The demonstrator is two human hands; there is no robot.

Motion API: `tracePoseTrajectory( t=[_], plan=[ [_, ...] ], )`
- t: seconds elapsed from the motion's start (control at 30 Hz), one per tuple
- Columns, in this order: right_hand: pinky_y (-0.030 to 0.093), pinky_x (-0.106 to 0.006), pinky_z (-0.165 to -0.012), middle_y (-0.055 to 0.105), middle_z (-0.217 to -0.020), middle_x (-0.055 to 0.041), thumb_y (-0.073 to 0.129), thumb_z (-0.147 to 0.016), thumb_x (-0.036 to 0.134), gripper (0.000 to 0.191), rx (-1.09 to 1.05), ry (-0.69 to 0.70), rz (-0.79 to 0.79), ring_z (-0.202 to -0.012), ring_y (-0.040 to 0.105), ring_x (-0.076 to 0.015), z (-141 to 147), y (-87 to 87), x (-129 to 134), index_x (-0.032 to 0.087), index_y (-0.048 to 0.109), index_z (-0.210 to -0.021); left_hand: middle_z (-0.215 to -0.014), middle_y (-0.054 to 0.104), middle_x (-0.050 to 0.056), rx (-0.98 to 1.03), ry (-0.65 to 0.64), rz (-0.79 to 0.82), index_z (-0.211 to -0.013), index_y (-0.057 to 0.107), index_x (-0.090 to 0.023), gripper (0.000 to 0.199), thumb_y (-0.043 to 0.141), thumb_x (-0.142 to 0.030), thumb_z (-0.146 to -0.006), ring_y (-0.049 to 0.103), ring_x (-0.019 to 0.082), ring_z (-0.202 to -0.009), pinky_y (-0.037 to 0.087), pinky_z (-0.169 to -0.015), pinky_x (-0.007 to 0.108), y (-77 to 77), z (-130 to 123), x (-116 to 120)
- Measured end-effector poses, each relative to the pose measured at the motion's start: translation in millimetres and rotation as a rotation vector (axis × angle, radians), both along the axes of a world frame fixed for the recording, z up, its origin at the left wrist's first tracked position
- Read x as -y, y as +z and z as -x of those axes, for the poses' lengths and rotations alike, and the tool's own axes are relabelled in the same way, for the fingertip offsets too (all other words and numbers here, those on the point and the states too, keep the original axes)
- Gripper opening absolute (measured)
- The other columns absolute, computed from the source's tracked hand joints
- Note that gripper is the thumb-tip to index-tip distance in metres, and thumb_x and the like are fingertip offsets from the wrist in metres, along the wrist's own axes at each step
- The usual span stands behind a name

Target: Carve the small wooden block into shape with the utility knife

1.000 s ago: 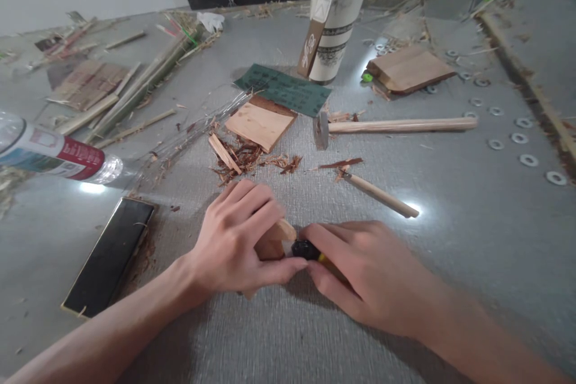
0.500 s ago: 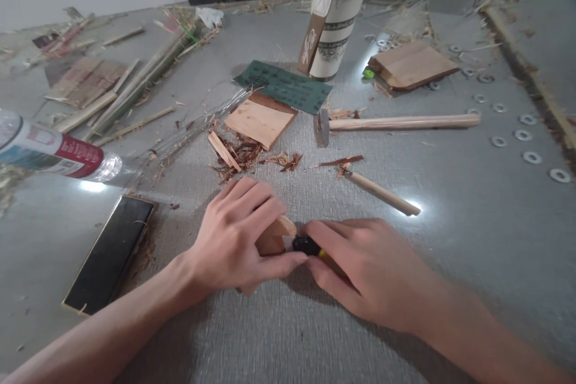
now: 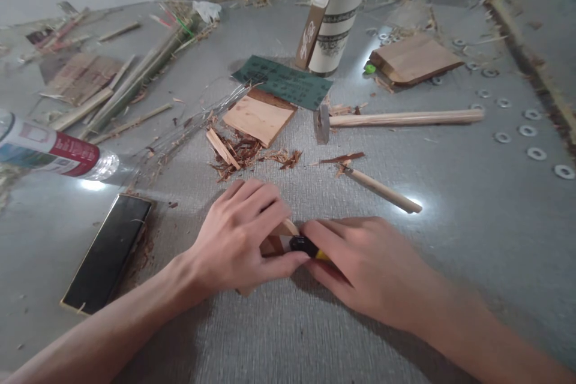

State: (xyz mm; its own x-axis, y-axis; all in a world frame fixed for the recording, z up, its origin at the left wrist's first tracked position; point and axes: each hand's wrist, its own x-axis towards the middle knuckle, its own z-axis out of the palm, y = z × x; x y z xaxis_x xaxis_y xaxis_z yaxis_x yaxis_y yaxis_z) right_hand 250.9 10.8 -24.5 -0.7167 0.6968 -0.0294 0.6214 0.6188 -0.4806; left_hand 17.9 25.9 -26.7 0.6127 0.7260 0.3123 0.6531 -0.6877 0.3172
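My left hand point(image 3: 245, 234) is closed around a small piece of wood point(image 3: 272, 245), most of it hidden under the palm and fingers. Black and yellow, a utility knife point(image 3: 305, 245) sits in my right hand point(image 3: 360, 264), its handle mostly covered by the fingers. The short blade lies against the wood. My left thumb reaches to the knife's black front end. Just beyond the hands are wood shavings point(image 3: 240, 153) and a flat square of wood point(image 3: 260, 116), with green sandpaper point(image 3: 283, 81) behind it.
A hammer point(image 3: 405, 119) and a thin stick point(image 3: 382, 189) lie to the right, with several washers point(image 3: 527, 131) farther out. At the left are a plastic bottle point(image 3: 58, 147) and a black phone-like slab point(image 3: 108, 252). A tall paper cup point(image 3: 337, 18) stands behind, near another wood block point(image 3: 414, 60).
The piece of wood has tilted slightly in my left hand, and the left fingers have shifted a little to the right. The knife stays against it. The view has moved slightly.
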Motion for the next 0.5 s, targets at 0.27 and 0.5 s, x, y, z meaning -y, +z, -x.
tracePoseTrajectory(
  t=[0.27, 0.5],
  plan=[
    [0.023, -0.033, -0.056, 0.062, -0.076, 0.0031, 0.053, -0.1, 0.028, 0.011, -0.06, 0.016, 0.036, -0.06, 0.053, -0.0154, 0.3, 1.5, 1.8, 0.023, 0.047, -0.093, -0.08, 0.064, 0.007, 0.111, 0.064, -0.096, -0.081, 0.061, -0.02, 0.04, 0.073, -0.059, -0.081, 0.053, 0.025, -0.076, 0.046, -0.068, 0.042, 2.2, -1.0, 2.4],
    [0.025, -0.033, -0.057, 0.061, -0.078, 0.0039, 0.051, -0.102, 0.029, 0.012, -0.068, 0.035, 0.057, -0.062, 0.054, -0.0157, 0.7, 2.3, 2.3, 0.024, 0.045, -0.093, -0.078, 0.062, 0.008, 0.142, 0.061, -0.124, -0.082, 0.061, -0.019, 0.045, 0.076, -0.061, -0.078, 0.052, 0.024, -0.074, 0.046, -0.067, 0.042, 2.1, -0.5, 2.1]
  ],
)
